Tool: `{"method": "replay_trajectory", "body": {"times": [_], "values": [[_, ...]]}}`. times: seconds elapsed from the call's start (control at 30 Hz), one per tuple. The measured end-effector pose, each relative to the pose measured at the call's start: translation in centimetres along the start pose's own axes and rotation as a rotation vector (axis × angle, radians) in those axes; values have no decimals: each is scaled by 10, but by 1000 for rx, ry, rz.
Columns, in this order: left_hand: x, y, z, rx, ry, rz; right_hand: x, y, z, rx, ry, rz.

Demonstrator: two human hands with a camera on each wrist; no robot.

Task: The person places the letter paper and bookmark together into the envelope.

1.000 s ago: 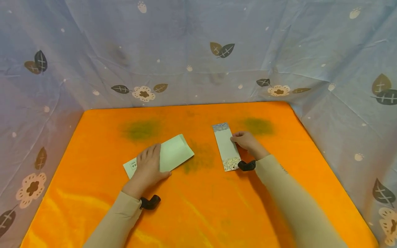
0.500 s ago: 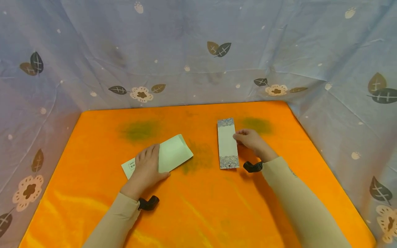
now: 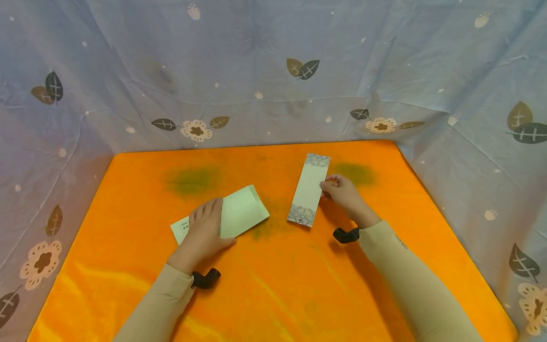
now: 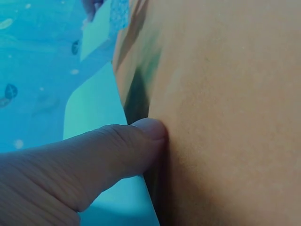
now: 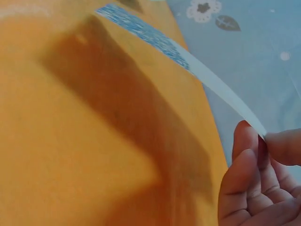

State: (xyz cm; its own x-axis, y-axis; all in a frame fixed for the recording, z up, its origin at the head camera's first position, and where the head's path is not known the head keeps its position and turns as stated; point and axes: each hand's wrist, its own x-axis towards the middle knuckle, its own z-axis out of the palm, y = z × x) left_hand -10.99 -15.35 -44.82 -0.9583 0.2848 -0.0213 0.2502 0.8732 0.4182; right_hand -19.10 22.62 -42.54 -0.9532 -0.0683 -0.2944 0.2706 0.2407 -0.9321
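A pale green envelope (image 3: 243,211) with small print at its left end lies on the orange cloth at centre left. My left hand (image 3: 204,230) spans its width, fingers at the far edge and thumb across the near edge. In the left wrist view that thumb crosses the envelope (image 4: 96,106), and a dark shadow lies along its edge. Further right, my right hand (image 3: 344,192) pinches a long bookmark-like card (image 3: 309,185) by its right edge. The card is pale with patterned bands at both ends. In the right wrist view the card (image 5: 225,96) bows slightly above its shadow.
An orange cloth (image 3: 265,294) covers the table, with dark greenish patches near the back. Grey-blue curtains (image 3: 256,71) printed with leaves and flowers enclose the back and both sides. Black wrist devices (image 3: 347,235) stick out at both cuffs.
The right hand has turned the card, swinging its near end leftward and its far end rightward, and has raised it slightly in view. The left hand and envelope have stayed in place.
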Motion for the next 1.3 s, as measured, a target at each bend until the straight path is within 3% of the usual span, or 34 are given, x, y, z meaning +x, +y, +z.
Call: {"method": "replay_trajectory", "body": {"times": [0.37,0.6,0.83,1.3], "values": [[3,4,-3,0,-12,16,-4,-3,10,116,62,-98],[3,5,-3,7,-5,26,-12,-14,15,166,73,-109],[4,6,-3,2,-3,36,-7,-7,21,224,116,-156],[5,9,-4,-7,3,54,-9,-10,33,295,115,-149]]}}
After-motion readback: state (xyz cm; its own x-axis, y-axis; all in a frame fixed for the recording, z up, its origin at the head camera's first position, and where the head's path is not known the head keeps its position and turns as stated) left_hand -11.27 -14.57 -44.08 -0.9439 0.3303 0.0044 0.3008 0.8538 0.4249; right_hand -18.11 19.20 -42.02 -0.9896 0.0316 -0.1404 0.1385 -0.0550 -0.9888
